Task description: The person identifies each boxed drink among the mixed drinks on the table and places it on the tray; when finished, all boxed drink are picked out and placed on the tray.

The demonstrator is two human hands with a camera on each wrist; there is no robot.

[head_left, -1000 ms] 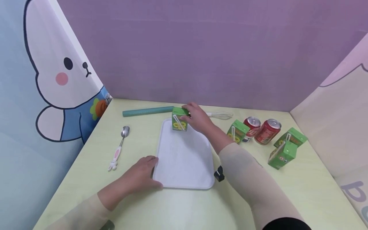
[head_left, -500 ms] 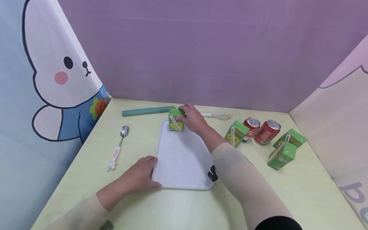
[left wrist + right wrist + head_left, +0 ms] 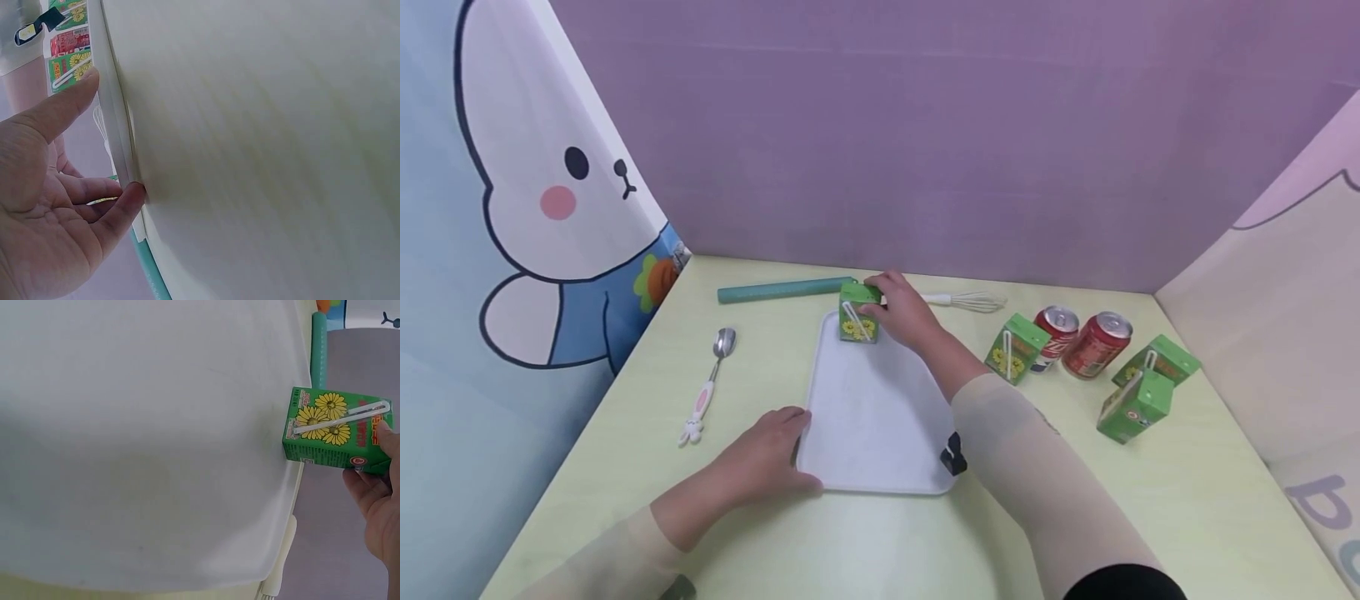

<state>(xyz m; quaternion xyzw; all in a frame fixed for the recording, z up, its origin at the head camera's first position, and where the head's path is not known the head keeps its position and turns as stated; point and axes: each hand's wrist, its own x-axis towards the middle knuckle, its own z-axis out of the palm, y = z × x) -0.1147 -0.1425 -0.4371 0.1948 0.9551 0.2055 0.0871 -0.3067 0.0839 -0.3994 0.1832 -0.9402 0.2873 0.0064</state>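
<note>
A green drink carton [image 3: 858,317] with yellow flowers and a white straw stands upright at the far left corner of a white tray [image 3: 876,417]. My right hand [image 3: 906,310] grips its upper part from the right and behind, thumb on the straw side in the right wrist view. My left hand [image 3: 769,454] rests against the tray's near left edge. In the left wrist view its thumb and fingertips touch the tray's rim [image 3: 119,119], spread apart along it.
Behind the tray lie a teal stick [image 3: 782,290] and a whisk [image 3: 973,302]. A spoon [image 3: 707,392] with a rabbit handle is at left. To the right stand two red cans [image 3: 1097,346] and more green cartons [image 3: 1017,350], [image 3: 1137,406]. A purple wall [image 3: 940,150] closes the back.
My right hand has shifted slightly left with the drink carton, then stayed nearly still over the last half second. My left hand keeps its place at the tray edge.
</note>
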